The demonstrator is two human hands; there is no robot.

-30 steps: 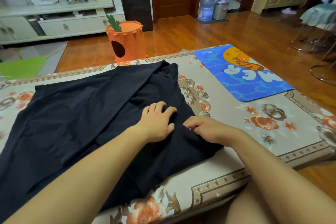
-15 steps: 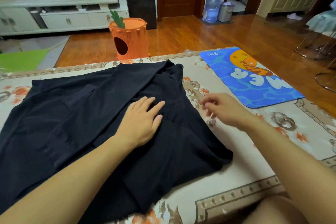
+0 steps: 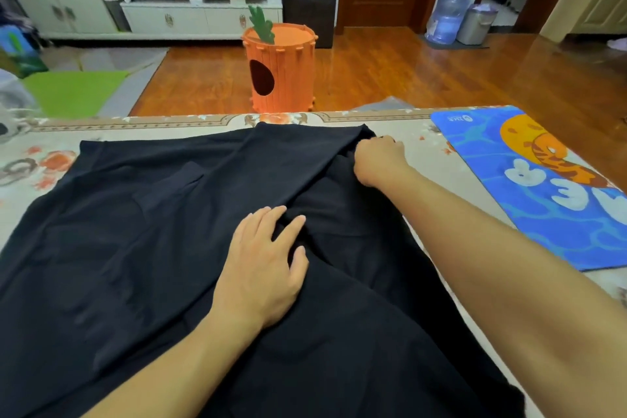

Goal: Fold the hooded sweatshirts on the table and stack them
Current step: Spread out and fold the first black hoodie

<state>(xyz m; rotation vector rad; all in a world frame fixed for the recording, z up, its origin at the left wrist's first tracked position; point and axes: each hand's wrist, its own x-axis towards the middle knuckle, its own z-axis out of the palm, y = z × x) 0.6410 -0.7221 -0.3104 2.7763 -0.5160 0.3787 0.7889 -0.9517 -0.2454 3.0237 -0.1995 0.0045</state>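
Black soft sweatshirt spread limp and creased over the floral table
Left hand presses it flat, fingers straight; right hand pinches its 1 o'clock edge, fingertips hidden; hood indistinguishable, near hem cut off

L hand flat on black sweatshirt w/ R hand gripping its far edge on table.
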